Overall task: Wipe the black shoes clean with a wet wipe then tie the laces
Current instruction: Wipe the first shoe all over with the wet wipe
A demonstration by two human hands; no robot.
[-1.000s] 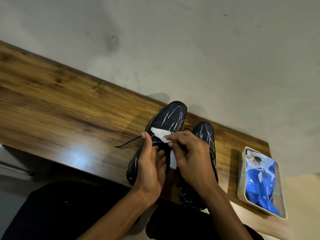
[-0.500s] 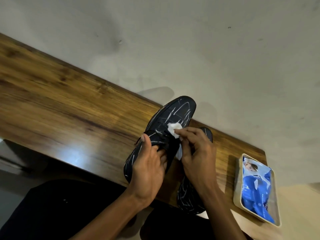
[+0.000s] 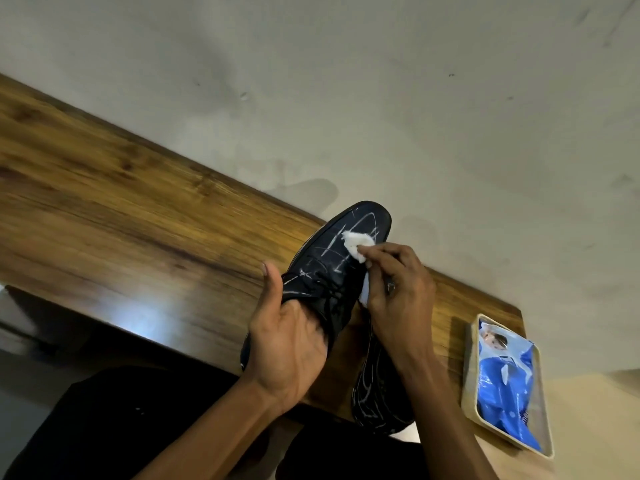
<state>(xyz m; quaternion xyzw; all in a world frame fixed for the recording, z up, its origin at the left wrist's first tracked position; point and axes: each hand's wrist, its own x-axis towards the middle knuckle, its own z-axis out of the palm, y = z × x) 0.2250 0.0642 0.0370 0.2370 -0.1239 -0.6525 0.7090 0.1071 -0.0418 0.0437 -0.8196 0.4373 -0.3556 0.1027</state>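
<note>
A black shoe with pale streaks (image 3: 341, 251) is tilted up off the wooden table (image 3: 138, 216), toe pointing at the wall. My left hand (image 3: 287, 341) grips it from below at the heel and midfoot, thumb raised along its left side. My right hand (image 3: 398, 289) pinches a white wet wipe (image 3: 356, 245) and presses it on the toe area. The second black shoe (image 3: 377, 393) lies on the table under my right wrist, mostly hidden. The laces are dark and hard to make out.
A beige tray (image 3: 471, 375) at the table's right end holds a blue wet wipe pack (image 3: 505, 386). A pale wall (image 3: 381, 98) runs right behind the table. My dark-clothed lap (image 3: 121, 427) lies below the table's near edge.
My left hand has lifted the shoe higher and tipped its toe toward the wall. My right hand slid the wipe from the lace area up to the toe.
</note>
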